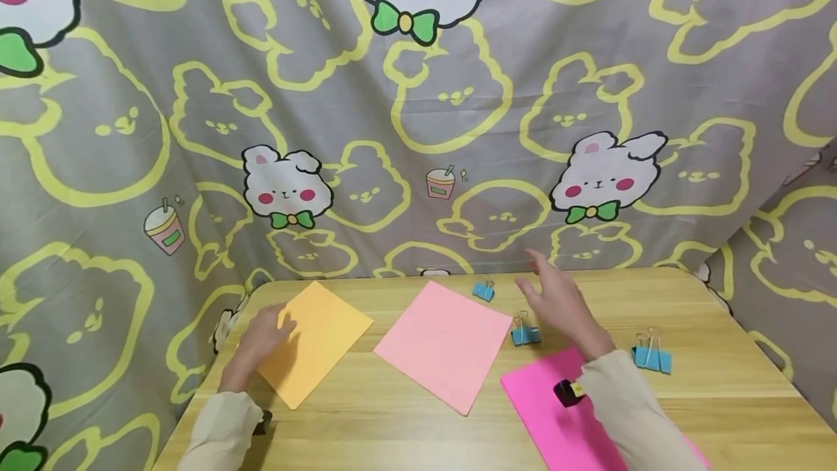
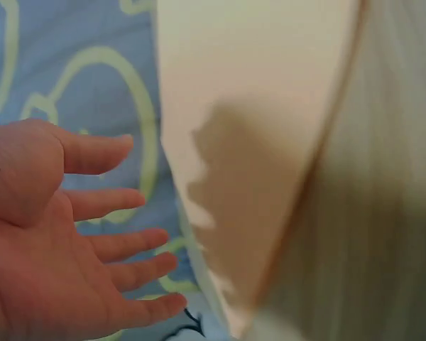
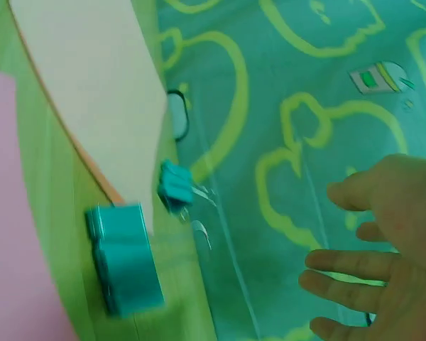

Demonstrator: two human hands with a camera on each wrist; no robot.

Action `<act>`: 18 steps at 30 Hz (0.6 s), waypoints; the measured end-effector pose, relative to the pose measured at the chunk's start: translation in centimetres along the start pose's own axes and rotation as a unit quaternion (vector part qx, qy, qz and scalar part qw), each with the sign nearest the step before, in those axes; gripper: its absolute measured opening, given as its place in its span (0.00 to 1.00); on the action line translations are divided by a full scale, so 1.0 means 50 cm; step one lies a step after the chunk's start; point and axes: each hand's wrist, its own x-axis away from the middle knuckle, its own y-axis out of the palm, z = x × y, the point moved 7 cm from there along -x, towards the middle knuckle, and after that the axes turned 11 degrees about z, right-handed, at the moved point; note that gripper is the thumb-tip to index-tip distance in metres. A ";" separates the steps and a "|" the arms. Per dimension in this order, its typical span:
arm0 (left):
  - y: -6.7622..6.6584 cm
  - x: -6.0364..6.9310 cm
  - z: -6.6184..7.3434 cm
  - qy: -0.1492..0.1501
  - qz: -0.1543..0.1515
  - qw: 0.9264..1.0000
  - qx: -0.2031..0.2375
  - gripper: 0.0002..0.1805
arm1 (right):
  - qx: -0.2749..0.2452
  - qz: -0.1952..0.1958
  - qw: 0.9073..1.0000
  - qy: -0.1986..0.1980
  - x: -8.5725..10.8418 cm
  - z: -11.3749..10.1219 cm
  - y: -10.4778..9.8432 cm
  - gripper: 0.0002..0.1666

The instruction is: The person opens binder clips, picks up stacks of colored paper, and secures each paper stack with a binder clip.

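Left hand (image 1: 263, 339) hung at left corner of orange paper (image 1: 320, 340), fingers loose, holding nothing. Right hand (image 1: 559, 298) — fingers apart, grasping nothing — hovered near middle blue clip (image 1: 526, 335). Smaller clip (image 1: 484, 291) sat near far edge of wooden table (image 1: 392, 438), larger clip (image 1: 652, 359) at right. Pale pink paper (image 1: 445, 347) lay between hands, magenta paper (image 1: 538, 387) partly below right sleeve (image 1: 634, 405).

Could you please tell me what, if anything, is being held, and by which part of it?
Nothing is held: the left hand and the right hand are both empty.
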 end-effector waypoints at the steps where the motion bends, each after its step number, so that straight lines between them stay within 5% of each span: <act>1: -0.001 0.000 -0.010 -0.005 0.002 1.000 -0.008 0.32 | 0.002 -0.008 1.000 0.000 -0.007 -0.005 0.012 0.37; 11: 0.014 0.009 -0.067 -0.022 0.009 0.997 -0.077 0.31 | 0.042 -0.090 0.995 0.026 -0.059 0.001 0.144 0.32; 18: 0.005 -0.009 -0.063 -0.038 0.016 0.997 -0.070 0.34 | 0.092 -0.076 0.993 0.017 -0.075 0.004 0.180 0.20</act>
